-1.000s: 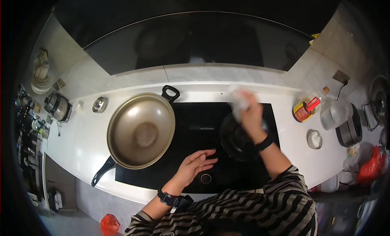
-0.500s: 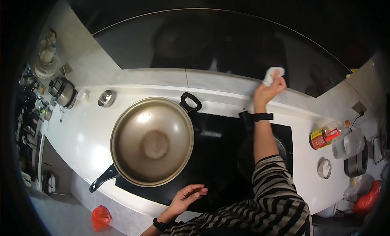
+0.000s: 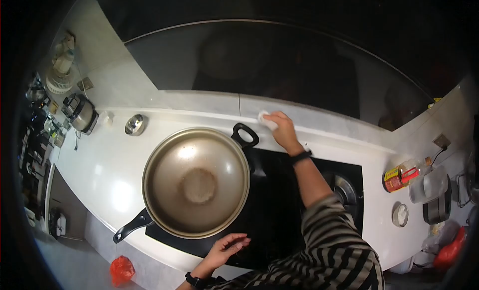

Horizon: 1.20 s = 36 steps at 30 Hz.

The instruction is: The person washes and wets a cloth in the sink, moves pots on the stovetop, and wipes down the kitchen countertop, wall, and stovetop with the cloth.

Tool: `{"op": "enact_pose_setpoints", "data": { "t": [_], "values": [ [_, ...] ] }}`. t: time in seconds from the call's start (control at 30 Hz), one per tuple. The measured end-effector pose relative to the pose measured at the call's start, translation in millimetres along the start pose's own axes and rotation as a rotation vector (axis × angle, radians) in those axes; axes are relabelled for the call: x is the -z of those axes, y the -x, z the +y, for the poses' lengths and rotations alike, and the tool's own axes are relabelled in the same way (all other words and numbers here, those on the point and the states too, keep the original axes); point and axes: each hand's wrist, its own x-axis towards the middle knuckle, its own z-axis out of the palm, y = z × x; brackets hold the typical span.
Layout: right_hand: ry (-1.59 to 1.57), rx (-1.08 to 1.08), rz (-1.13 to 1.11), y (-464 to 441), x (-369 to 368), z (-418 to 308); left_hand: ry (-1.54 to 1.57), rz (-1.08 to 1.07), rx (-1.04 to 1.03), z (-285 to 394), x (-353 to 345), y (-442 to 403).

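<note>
My right hand (image 3: 284,133) is closed on a small crumpled white cloth (image 3: 268,121), held against the light tile strip (image 3: 199,101) behind the cooktop; whether it is fabric or paper I cannot tell. Low in the view, my left hand (image 3: 227,250) hovers near the front of the black cooktop (image 3: 272,200), its fingers loosely stretched and holding nothing. Beside it stands a large wok (image 3: 197,215) with a brownish round mark on its bottom. The wok's black loop handle (image 3: 246,135) lies just left of my right forearm.
A burner (image 3: 344,187) shows at the cooktop's right. Further right are a labelled bottle (image 3: 394,179), a small bowl with white contents (image 3: 400,215) and clear containers (image 3: 428,184). A metal bowl (image 3: 135,125) and an appliance (image 3: 80,113) stand at left. A red bag (image 3: 121,271) lies below.
My right hand has moved down and left with the white cloth, from the dark glossy panel to the tile strip near the wok's loop handle. My left hand stays about where it was.
</note>
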Motion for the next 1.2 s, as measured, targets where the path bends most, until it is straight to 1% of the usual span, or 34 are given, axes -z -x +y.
{"op": "enact_pose_setpoints", "data": {
  "t": [0.03, 0.07, 0.1, 0.13, 0.17, 0.23, 0.3, 0.37, 0.4, 0.43, 0.47, 0.5, 0.6, 0.63, 0.7, 0.8, 0.9, 0.93, 1.03, 1.07, 1.17, 1.2],
  "values": [
    [-0.136, -0.011, -0.007, -1, 31, -30, -0.006, 0.008, -0.005, -4, 1, -2],
    [-0.198, 0.056, 0.084, -3, 54, -43, 0.005, 0.007, -0.003, -9, 2, -5],
    [0.030, 0.252, 0.265, -13, 84, -53, 0.020, 0.007, 0.008, -14, 1, -7],
    [-0.166, 0.288, 0.480, -29, 101, -53, -0.001, 0.009, 0.015, -13, -2, -10],
    [0.252, 0.266, 0.672, -41, 127, -78, -0.024, 0.013, 0.035, -10, -6, -12],
    [0.452, 0.331, 0.796, -70, 149, -82, -0.042, -0.005, 0.025, -6, -12, -19],
    [0.639, 0.380, 0.659, -83, 140, -82, -0.004, -0.017, -0.002, -7, -17, -25],
    [0.577, 0.539, 0.259, -77, 115, -65, -0.025, -0.025, -0.034, -5, -21, -28],
    [0.553, 0.583, -0.030, -64, 104, -55, 0.014, -0.021, -0.029, 0, -23, -27],
    [0.346, 0.448, -0.310, -47, 96, -29, 0.037, -0.029, -0.080, -2, -23, -26],
    [0.201, 0.247, -0.371, -27, 99, -10, 0.016, -0.017, -0.077, -2, -23, -22],
    [0.059, 0.049, -0.423, -8, 107, 8, -0.007, -0.007, -0.079, 0, -20, -20],
    [0.118, -0.407, -0.146, 63, 155, 77, -0.046, 0.030, -0.059, -10, -13, -14],
    [0.162, -0.543, -0.052, 86, 175, 99, -0.012, 0.049, -0.052, -15, -10, -11],
    [0.509, -0.841, 0.014, 117, 217, 111, 0.044, 0.065, -0.030, -25, -6, -11],
    [0.820, -0.826, 0.126, 176, 264, 185, 0.019, 0.038, -0.015, -18, -14, -18],
    [1.065, -0.735, -0.610, 191, 271, 204, 0.001, 0.006, -0.016, -14, -21, -30],
    [0.962, -1.029, -0.444, 190, 259, 209, 0.003, 0.001, -0.016, -13, -24, -32],
    [1.064, -0.956, -0.865, 161, 245, 206, 0.003, -0.024, 0.019, -13, -22, -34],
    [1.039, -0.924, -0.730, 157, 235, 202, 0.003, -0.033, 0.031, -14, -21, -34],
    [0.925, -0.675, -0.645, 137, 184, 193, -0.001, -0.066, 0.013, -20, -18, -37],
    [0.889, -0.674, -0.743, 121, 166, 176, -0.001, -0.072, 0.019, -19, -17, -38]
  ]
}}
